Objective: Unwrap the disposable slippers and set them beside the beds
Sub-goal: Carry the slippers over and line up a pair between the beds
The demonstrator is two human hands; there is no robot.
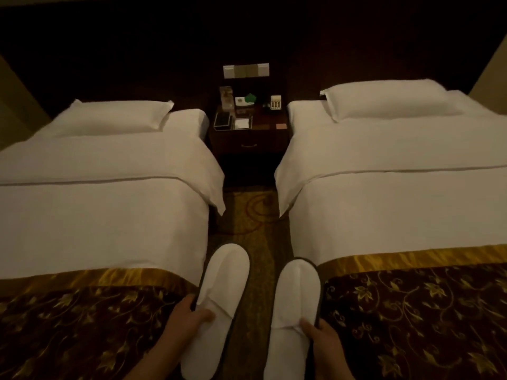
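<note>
Dim, warm light fills a room with a dark panelled wall [109, 50]. Two white-sheeted beds, the left bed [96, 209] and the right bed [397, 204], flank a dark nightstand [248, 141]. Patterned carpet [247, 215] runs between them.

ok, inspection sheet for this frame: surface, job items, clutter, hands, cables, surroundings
Surface: patterned carpet in the aisle between the two beds; nothing lying on it.
Job's things: two white slippers, unwrapped, held toes forward over the aisle, left slipper and right slipper; no wrapper in view.
Clutter: nightstand top carries a phone, notepad, cards and small trays.
Hands: left hand grips the left slipper; right hand grips the right slipper.
Cables: nothing seen.
Surroundings: left bed and right bed made, a pillow on each, dark floral runners at the foot; dim light.
</note>
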